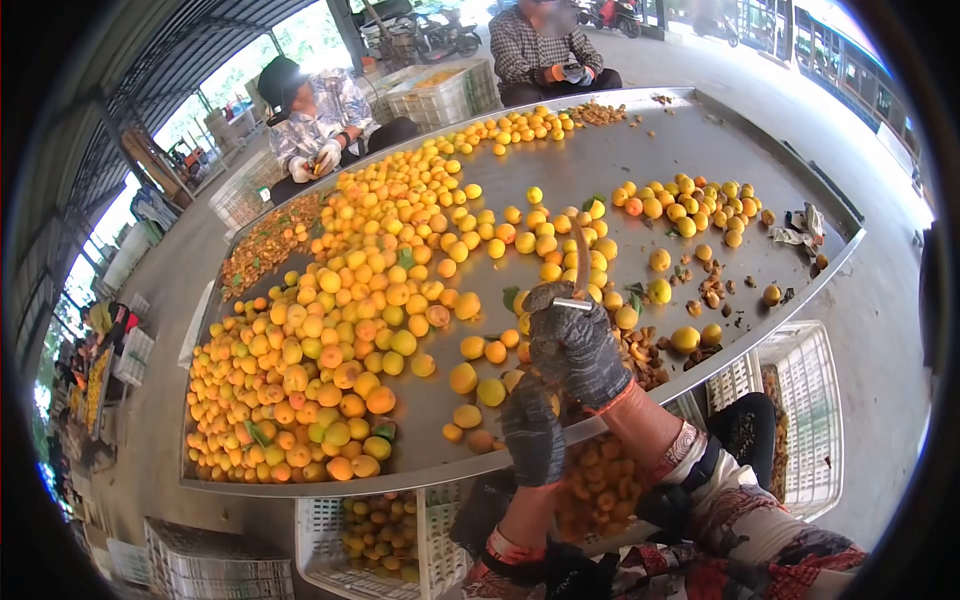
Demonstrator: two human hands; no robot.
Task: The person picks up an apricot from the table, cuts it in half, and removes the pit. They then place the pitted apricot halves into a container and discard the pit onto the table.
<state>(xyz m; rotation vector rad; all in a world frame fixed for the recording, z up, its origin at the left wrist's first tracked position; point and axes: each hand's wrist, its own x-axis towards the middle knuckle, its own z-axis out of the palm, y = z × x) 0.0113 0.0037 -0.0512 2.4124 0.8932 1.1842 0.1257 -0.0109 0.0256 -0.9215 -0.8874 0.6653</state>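
Two dark grey gloves cover my hands at the near edge of a metal table (480, 370). My right hand (580, 345) is closed around a small tool (573, 303) with a pale metal end; a thin curved brown strip (582, 255) rises above it. Just left and lower, my left hand (533, 430) has its fingers bent together, and what they hold is hidden. Yellow-orange fruits (340, 320) form a large pile on the left of the table. Cut pieces (645, 360) lie beside my right hand.
Two co-workers sit across the table, one person (325, 125) at the far left, another person (550, 50) at the far side. White crates (815, 420) stand below the near edge; one crate (430, 530) holds darker fruits. Crumpled scrap (800, 228) lies at the right.
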